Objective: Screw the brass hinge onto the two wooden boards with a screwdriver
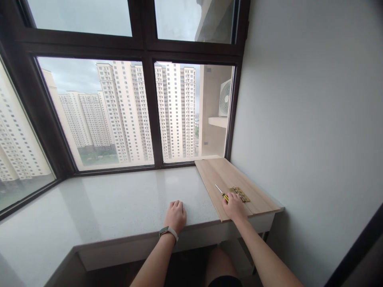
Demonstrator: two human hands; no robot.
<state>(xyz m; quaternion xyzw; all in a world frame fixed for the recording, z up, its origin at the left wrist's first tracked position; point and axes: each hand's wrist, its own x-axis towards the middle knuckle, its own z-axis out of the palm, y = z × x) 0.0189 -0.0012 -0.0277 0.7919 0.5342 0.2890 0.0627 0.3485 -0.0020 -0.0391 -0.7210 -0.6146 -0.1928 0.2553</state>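
My right hand is over the near part of a wooden board, with its fingers closed around the yellow-and-black handle of a screwdriver. The metal shaft points away and to the left. Just beyond those fingers lies a yellowish-brown circuit board, partly covered by the hand. My left hand, a watch on its wrist, rests with curled fingers on the white countertop near its front edge. Whatever those fingers may hold is hidden from view.
The wooden board lies along the right end of the white countertop, against a pale wall. Dark-framed windows rise behind the countertop, with tall buildings outside. My leg is below the front edge.
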